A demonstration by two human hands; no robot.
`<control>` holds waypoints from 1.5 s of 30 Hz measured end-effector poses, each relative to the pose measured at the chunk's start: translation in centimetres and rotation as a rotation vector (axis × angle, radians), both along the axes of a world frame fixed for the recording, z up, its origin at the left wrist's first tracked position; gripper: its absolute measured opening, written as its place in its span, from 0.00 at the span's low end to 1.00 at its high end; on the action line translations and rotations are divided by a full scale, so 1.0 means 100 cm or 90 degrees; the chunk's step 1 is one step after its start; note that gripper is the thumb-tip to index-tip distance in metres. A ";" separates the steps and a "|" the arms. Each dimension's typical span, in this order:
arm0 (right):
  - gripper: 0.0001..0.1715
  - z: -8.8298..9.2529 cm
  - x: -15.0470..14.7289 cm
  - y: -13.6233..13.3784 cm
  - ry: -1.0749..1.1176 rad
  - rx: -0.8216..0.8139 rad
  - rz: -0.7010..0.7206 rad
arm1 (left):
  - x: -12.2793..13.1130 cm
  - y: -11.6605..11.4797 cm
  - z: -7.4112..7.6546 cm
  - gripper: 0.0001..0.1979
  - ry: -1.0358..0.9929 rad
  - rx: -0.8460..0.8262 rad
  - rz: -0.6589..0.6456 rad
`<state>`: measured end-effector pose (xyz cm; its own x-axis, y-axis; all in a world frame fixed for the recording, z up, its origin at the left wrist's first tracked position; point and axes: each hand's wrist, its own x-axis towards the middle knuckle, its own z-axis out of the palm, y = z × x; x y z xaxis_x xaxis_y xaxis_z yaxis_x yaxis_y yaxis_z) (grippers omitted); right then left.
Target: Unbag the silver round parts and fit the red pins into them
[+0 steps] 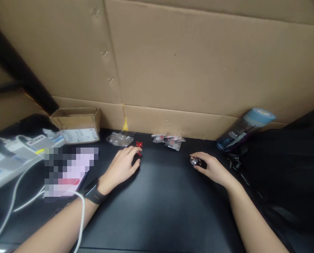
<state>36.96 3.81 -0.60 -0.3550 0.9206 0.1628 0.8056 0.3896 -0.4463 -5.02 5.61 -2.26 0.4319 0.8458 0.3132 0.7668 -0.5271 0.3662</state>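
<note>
My left hand (124,162) rests palm down on the black table, fingers stretched out and thumb apart. At its fingertips lies a small red looped piece (139,144), like a knotted cord or bent clip; whether the fingers touch it I cannot tell. On the right, the thumb and fingers of my right hand (214,168) close around a small shiny metal object (195,161), partly hidden by the fingers. Between and beyond the hands are several small clear packets (169,140) with red bits inside. An opened-looking clear plastic bag (120,138) lies behind my left hand.
A cardboard wall (193,70) closes off the back. At left stand a small cardboard box (79,123), a white power strip (17,158) with cables, and a blurred-out pink item (78,168). A blue-lidded bottle (245,128) leans by a black bag (288,175) at right. A white cable (82,211) crosses my left forearm.
</note>
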 end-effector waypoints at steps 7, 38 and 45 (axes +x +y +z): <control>0.19 0.002 0.002 -0.001 0.009 -0.001 -0.037 | 0.001 -0.001 -0.001 0.15 0.015 -0.007 -0.029; 0.25 -0.011 -0.108 -0.029 0.155 0.039 0.218 | -0.004 0.004 -0.007 0.15 0.158 0.100 0.016; 0.23 -0.014 -0.105 -0.028 0.122 0.043 0.207 | -0.001 0.002 0.000 0.10 0.129 0.084 -0.011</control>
